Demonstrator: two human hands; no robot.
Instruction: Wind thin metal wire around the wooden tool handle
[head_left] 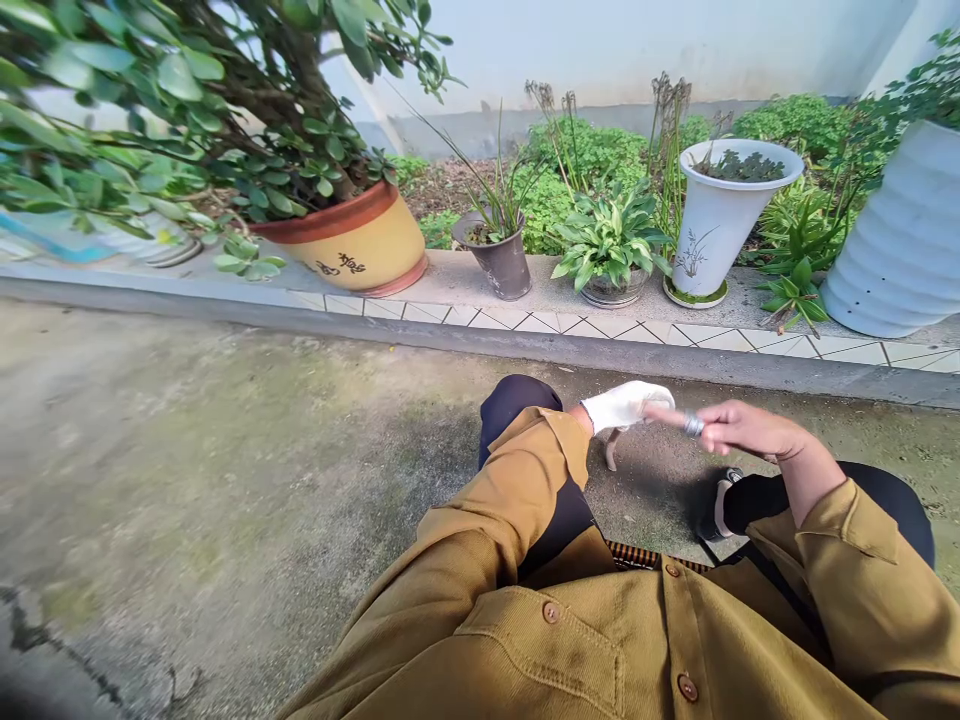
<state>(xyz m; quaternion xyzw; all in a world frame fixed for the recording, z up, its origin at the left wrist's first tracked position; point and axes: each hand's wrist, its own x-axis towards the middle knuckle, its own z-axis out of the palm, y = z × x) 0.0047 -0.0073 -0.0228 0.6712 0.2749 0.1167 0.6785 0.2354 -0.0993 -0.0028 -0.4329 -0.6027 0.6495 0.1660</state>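
My left hand (628,405) wears a white glove and is closed in front of my left knee. A curved brown piece (611,450) sticks out below it; I cannot make out all that the glove grips. My right hand (750,430) is bare, with its fingers closed at a silvery banded part (694,425). From that band a slim tan rod-like piece (661,414), blurred, runs left to the glove. Its kind cannot be made out. Both hands are above the concrete ground between my knees.
A low tiled ledge (540,322) crosses ahead of me. On it stand a yellow pot (360,240) with a large succulent, a dark pot (504,265), a leafy plant (611,235), a tall white pot (724,225) and a ribbed white container (896,235). Cracked concrete (262,480) lies left.
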